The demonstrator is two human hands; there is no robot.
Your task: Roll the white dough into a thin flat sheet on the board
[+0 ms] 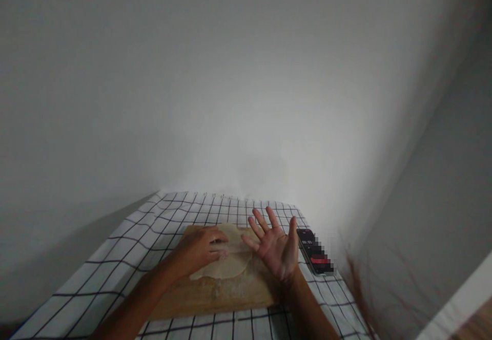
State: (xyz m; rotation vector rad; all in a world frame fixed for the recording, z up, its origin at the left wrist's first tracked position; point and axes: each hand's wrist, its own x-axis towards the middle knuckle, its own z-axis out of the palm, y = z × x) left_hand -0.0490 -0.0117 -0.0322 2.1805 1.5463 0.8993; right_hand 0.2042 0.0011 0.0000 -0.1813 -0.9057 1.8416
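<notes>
A thin, pale sheet of rolled-out dough lies on a wooden board that has flour smeared across its front part. My left hand rests over the left side of the dough, its bent fingers and thumb apart. Whether its fingertips press into the sheet I cannot tell. Above the board's right side, my right hand is raised with the palm turned up and all fingers spread, nothing in it. The left hand and forearm hide part of the board's left edge.
A white tablecloth with a dark grid covers the table under the board. To the right of my right hand lies a phone with a lit, partly blurred-out screen. Reddish thin twigs stand beyond the table's right edge. A pale wall rises behind.
</notes>
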